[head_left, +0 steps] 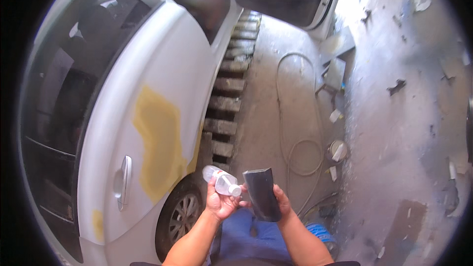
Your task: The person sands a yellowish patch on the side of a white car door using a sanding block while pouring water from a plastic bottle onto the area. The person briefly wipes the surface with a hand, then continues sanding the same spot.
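My left hand (222, 204) is wrapped around a clear plastic bottle (219, 177), tilted, with its white cap (235, 190) toward the right. In my right hand (282, 201) is a dark grey, rectangular block (263, 194) with a flat top edge, like a sanding block. Bottle and block are close together in front of my body, and some right-hand fingers show between them. To the left stands a white car door (189, 59) with a large yellowish filler patch (160, 143) and a door handle (124, 182).
A car wheel (183, 216) lies below the door, close to my left forearm. Floor slats (224, 103) run beside the car. A hose (279, 103) coils across the floor, near a small stand (334, 75) and a round can (338, 150). Another car door (322, 12) hangs open at the far end.
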Motion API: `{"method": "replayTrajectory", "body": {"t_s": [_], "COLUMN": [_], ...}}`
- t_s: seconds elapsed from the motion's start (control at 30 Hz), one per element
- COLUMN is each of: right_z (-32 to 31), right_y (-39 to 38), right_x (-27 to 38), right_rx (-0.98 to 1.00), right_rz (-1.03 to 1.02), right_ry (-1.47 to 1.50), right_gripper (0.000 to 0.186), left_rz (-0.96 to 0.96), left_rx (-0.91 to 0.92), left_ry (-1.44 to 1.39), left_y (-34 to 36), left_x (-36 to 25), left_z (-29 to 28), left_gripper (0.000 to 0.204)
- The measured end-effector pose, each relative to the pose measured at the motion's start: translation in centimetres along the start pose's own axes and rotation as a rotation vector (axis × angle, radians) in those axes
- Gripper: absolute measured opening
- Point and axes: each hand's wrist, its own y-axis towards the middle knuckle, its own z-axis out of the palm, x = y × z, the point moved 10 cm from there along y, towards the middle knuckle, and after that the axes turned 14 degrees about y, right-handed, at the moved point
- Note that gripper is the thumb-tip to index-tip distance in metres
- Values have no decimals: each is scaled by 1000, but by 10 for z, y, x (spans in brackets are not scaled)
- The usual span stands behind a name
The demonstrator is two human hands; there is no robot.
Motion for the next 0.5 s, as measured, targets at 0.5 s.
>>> {"method": "replayTrajectory", "body": {"t_s": [0.5], "right_z": [87], "right_y": [56], "right_x": [109], "right_rx": [-36], "right_rz": [-92], "right_ry": [-526], "right_gripper": [59], "left_rz": [-414], "left_rx": [-74], "left_ry": [513], "left_y": [94], "left_x": [18], "left_z": [94], "left_gripper": [99]}}
